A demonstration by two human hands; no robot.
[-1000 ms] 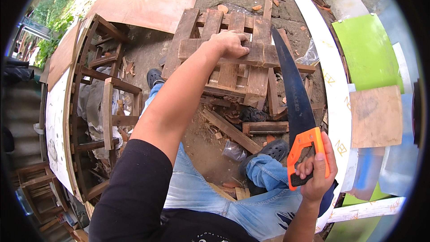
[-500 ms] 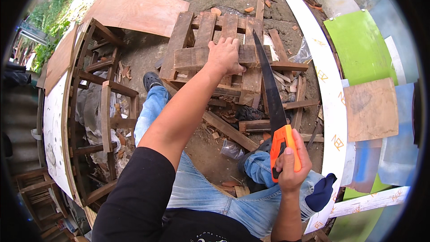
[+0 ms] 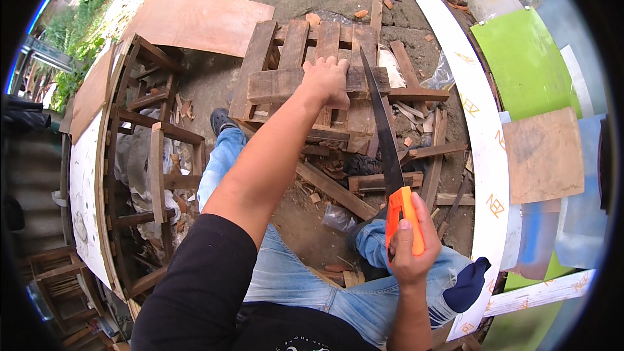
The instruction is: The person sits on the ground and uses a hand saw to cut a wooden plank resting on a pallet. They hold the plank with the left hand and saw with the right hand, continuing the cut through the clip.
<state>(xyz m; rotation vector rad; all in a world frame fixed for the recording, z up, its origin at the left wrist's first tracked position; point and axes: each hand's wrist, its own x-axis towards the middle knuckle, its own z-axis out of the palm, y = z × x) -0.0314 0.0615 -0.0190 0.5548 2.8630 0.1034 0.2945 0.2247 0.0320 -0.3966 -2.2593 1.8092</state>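
Hand saw (image 3: 385, 149): long, dark, tapering blade, orange plastic handle. My right hand (image 3: 411, 242) was clenched round the handle, low by my knee; the blade ran up and away from that grip, its tip resting at the wooden pallet (image 3: 296, 58). Pallet: rough, weathered grey-brown slats, lying flat on bare dirt. My left hand (image 3: 327, 80) pressed palm-down on a cross plank, fingers curled over its far edge, just beside the blade. Surround: scrap timber offcuts, a plywood sheet (image 3: 195, 23), a curved white board (image 3: 478, 123).

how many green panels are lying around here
2 in view: a large bright green panel at the upper right beside the curved white board, and a smaller green piece at the lower right, partly covered by other sheets. More may be hidden under them.
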